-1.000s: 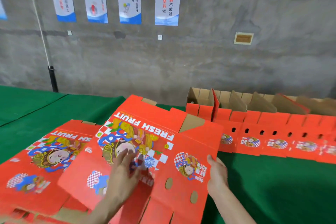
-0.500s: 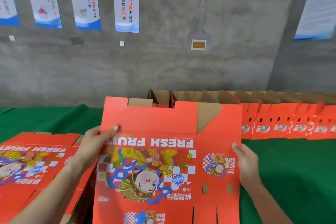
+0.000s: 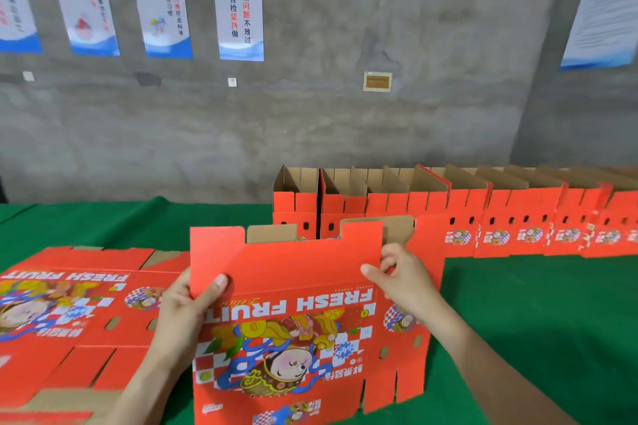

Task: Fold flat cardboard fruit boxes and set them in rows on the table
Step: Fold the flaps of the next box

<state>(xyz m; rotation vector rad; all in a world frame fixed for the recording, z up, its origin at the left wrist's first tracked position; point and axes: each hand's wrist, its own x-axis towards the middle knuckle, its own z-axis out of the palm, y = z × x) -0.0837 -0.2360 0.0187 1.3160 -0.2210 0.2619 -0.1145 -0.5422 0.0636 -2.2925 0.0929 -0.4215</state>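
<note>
- Red flat box (image 3: 293, 266) near centre: gripping its left edge with left hand (image 3: 186, 310).
- Pinching its top right corner with right hand (image 3: 407, 279).
- Standing far right: folded boxes (image 3: 448, 203).

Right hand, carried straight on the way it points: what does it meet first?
The right hand pinches the flat box; past that panel, probably the leftmost folded boxes in the back row, though depth is unclear.

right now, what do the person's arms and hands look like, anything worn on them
The left hand and right hand are bare: no gloves, rings or tape that I can see. The left forearm and right forearm are bare too, with no sleeve, watch or band showing down to the frame edge.
</note>
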